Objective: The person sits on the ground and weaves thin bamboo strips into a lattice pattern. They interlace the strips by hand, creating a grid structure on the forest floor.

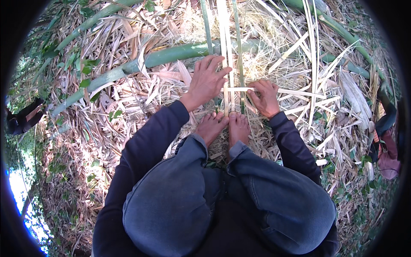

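Note:
Two pale bamboo strips (pixel 227 51) run lengthwise away from my bare feet, with a green strip (pixel 239 47) on the right and another green strip (pixel 206 25) on the left. Across them lies a pale crosswise bamboo strip (pixel 239 89). My right hand (pixel 264 98) pinches this cross strip just right of the lengthwise ones. On the left, my left hand (pixel 204 83) rests over the lengthwise strips, its fingers spread and touching them. The near ends of the strips lie at my feet (pixel 239 127), whose toes are close to or on them; exact contact is unclear.
A thick green bamboo pole (pixel 171 55) lies crosswise beyond my hands. Loose pale strips (pixel 314 64) are scattered to the right. Dry bamboo leaves (pixel 115 103) cover the ground. A dark object (pixel 26 115) is at the far left, reddish cloth (pixel 388 158) at the far right.

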